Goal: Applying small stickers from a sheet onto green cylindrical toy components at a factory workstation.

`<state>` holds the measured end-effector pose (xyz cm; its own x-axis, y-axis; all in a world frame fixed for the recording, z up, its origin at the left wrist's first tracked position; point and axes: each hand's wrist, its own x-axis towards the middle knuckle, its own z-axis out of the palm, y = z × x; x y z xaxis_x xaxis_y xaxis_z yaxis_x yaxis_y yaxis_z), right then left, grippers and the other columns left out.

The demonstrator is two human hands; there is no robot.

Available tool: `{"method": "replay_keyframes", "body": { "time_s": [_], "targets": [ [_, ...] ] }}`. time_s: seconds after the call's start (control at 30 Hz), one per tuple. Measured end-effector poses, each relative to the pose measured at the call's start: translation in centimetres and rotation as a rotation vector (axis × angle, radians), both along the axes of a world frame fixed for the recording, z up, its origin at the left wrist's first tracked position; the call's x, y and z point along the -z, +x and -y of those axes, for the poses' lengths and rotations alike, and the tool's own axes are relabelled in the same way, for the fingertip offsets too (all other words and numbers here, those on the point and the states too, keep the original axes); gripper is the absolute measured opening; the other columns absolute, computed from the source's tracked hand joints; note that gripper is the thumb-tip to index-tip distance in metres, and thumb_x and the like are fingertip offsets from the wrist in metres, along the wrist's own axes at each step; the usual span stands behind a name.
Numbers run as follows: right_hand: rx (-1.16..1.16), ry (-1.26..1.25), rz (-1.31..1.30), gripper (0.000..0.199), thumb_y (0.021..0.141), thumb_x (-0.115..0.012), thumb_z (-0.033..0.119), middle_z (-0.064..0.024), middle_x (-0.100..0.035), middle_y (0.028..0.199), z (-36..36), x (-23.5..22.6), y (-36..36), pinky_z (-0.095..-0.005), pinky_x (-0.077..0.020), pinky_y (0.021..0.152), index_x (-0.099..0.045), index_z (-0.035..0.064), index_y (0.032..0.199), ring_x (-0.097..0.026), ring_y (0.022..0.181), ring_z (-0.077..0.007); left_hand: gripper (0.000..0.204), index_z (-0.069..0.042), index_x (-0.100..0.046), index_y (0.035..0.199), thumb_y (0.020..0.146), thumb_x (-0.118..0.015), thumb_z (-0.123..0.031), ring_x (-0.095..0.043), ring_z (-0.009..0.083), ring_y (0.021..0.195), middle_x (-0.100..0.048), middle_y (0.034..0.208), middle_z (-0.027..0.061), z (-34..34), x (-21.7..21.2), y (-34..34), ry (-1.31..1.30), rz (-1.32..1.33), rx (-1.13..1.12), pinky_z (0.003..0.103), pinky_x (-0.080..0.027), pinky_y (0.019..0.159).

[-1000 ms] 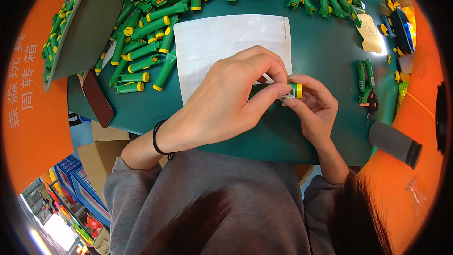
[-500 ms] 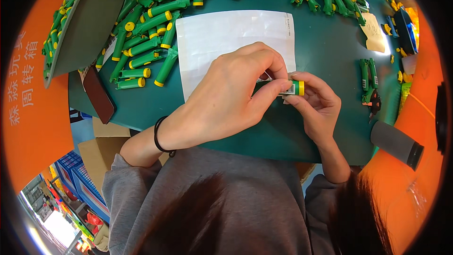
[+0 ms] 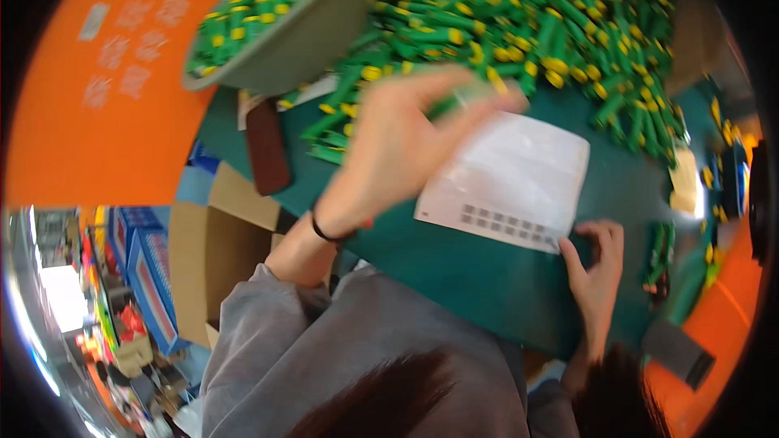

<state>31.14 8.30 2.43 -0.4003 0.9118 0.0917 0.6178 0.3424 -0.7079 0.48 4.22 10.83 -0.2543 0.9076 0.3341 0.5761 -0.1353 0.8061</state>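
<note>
At my far left stands an orange panel with pale writing. Blue crates sit below it, then an open carton. Above the carton, a grey-green basin is heaped with green, yellow-ended tubes. A dark red phone lies near the left edge of my green table.

My left hand, a black band at its wrist, is raised and blurred. It pinches a green tube between thumb and fingers, above the table and just before a wide pile of similar tubes. Beside that hand lies a white sheet, rows of small dark labels along its near edge.

My right hand is at the sheet's near right corner, thumb tip there, fingers bent; I cannot tell whether it pinches anything. Farther right are a few tubes, a dark grey cylinder and a tan paper.
</note>
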Motion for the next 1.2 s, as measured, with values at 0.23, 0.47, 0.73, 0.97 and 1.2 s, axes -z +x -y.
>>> {"method": "replay_keyframes", "body": {
  "time_s": [0.23, 0.47, 0.73, 0.97, 1.2],
  "targets": [
    [-0.117, -0.12, -0.065, 0.021, 0.077, -0.079, 0.003, -0.0032, -0.051, 0.086, -0.2, 1.1, 0.2, -0.0244, -0.0353, 0.061, -0.06, -0.0002, 0.086, -0.041, 0.068, -0.0113, 0.029, -0.003, -0.072, 0.097, 0.097, -0.06, -0.029, -0.066, 0.0353, 0.088, -0.071, 0.095, 0.0146, -0.1, -2.1, -18.8, 0.453, -1.055, -0.705, 0.043, -0.051, 0.079],
    [0.033, -0.87, -0.534, 0.015, 0.096, -0.063, 0.008, -0.0091, -0.07, 0.083, -0.3, 0.0, -1.4, -0.0216, -0.0538, 0.064, -0.067, -0.0058, 0.1, -0.067, 0.071, -0.0124, 0.026, -0.008, -0.072, 0.1, 0.075, -0.077, -0.004, -0.063, 0.0238, 0.093, -0.068, 0.1, 0.0044, 2.4, 4.6, 4.2, 0.146, -0.275, 0.257, 0.033, -0.051, 0.077],
    [0.034, -0.918, -0.775, 0.026, 0.1, -0.058, 0.009, -0.0161, -0.068, 0.109, 0.4, 1.2, -1.2, -0.0292, -0.0595, 0.086, -0.064, -0.0097, 0.117, -0.07, 0.095, -0.0205, 0.024, -0.01, -0.072, 0.096, 0.073, -0.079, -0.01, -0.059, 0.0194, 0.084, -0.065, 0.097, -0.0009, 1.1, 9.8, 9.0, 0.234, -0.253, 0.233, 0.032, -0.045, 0.071],
    [0.024, -0.796, -0.798, 0.026, 0.1, -0.056, 0.009, -0.0167, -0.068, 0.108, 1.1, 1.6, -1.4, -0.0325, -0.0598, 0.088, -0.064, -0.0107, 0.115, -0.07, 0.096, -0.0227, 0.024, -0.007, -0.071, 0.092, 0.069, -0.078, -0.007, -0.059, 0.0191, 0.084, -0.067, 0.095, -0.0004, 1.1, 10.0, 9.1, 0.371, -0.36, 0.206, 0.032, -0.045, 0.071],
    [0.064, -0.898, -0.869, 0.024, 0.101, -0.056, 0.01, -0.0178, -0.069, 0.104, 1.1, 1.4, -1.6, -0.033, -0.0602, 0.087, -0.065, -0.0096, 0.112, -0.071, 0.095, -0.023, 0.022, -0.008, -0.071, 0.091, 0.07, -0.077, -0.01, -0.059, 0.0195, 0.085, -0.066, 0.095, -0.0011, 0.9, 10.3, 9.0, 0.418, -0.352, 0.157, 0.032, -0.045, 0.072]
  ]
}}
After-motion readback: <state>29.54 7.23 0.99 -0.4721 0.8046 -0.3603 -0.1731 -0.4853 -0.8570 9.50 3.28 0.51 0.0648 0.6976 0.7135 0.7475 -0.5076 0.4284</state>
